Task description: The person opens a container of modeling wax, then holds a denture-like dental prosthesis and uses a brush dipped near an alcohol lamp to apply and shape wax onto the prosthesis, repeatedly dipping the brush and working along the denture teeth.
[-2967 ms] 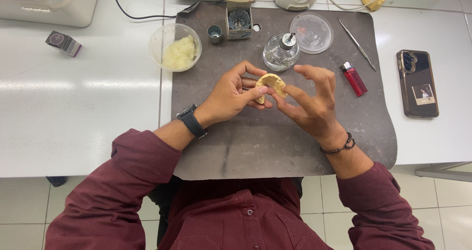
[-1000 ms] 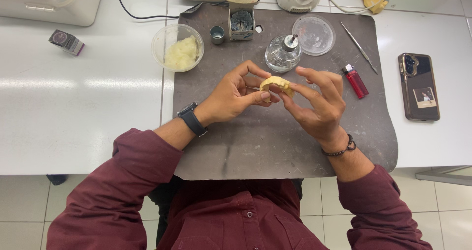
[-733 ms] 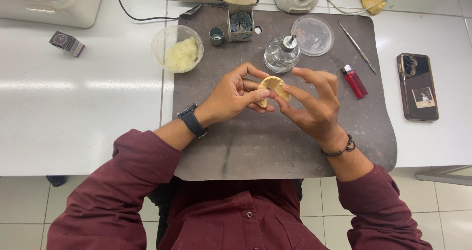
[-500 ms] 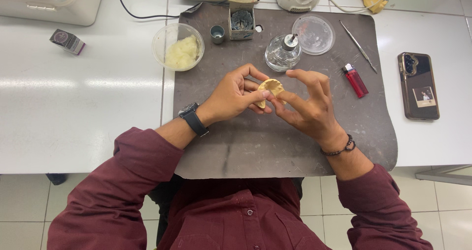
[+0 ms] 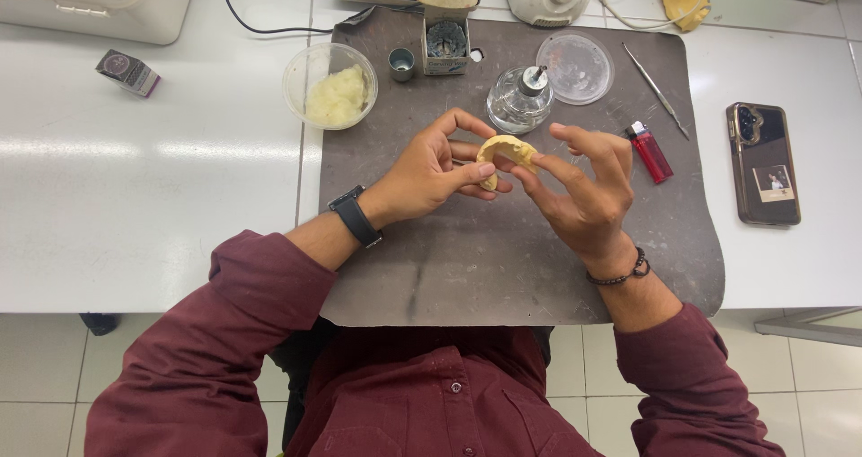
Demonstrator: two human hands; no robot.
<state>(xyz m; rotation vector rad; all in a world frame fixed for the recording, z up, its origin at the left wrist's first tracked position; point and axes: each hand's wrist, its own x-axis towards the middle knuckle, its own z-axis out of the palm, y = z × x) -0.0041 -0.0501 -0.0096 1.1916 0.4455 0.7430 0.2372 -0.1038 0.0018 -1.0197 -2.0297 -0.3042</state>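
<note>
1. I hold a pale yellow, horseshoe-shaped cast [image 5: 505,150] pinched between my left hand [image 5: 429,171] and right hand [image 5: 584,188], above the dark grey mat [image 5: 503,259] on the white table [image 5: 135,206].
2. It looks matte and chalky, with a rough curved ridge.
3. My fingertips hide its underside.

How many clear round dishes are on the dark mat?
2. One bowl with pale yellow material sits at the mat's far left corner; one empty shallow dish sits right of the glass burner. None seems hidden.
</note>
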